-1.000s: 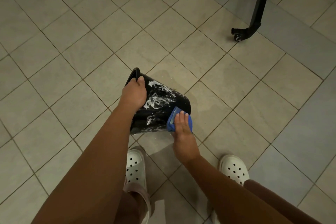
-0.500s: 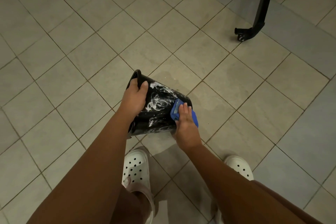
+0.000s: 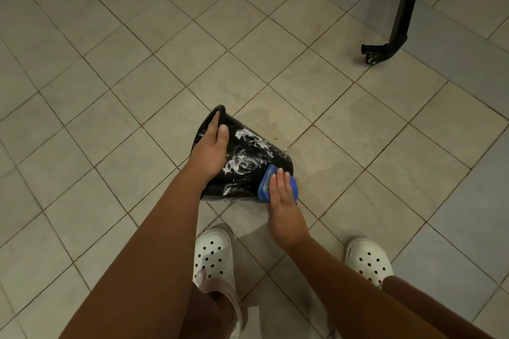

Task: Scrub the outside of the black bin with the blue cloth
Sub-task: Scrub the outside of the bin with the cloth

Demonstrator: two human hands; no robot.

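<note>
Suds (image 3: 248, 151) streak the outer wall of the one black bin (image 3: 242, 184), which lies tipped on the tiled floor (image 3: 110, 91), mouth to the upper left and base to the lower right, just ahead of the person's feet; the left hand (image 3: 209, 151) grips its rim, fingers curled inside the mouth and thumb laid on the outside; the right hand (image 3: 282, 198) presses the one folded blue cloth (image 3: 264, 187) against the wall near the base, fingers straight and close together over it; a damp patch (image 3: 275, 115) darkens the tiles beyond the bin; footwear counts two, a white perforated left clog (image 3: 213, 253) near the bin and a matching right clog (image 3: 369, 261) off to the side; one black wheeled leg (image 3: 396, 36) enters at the top right, well apart from the bin; both forearms cross the lower frame and hide part of the floor
</note>
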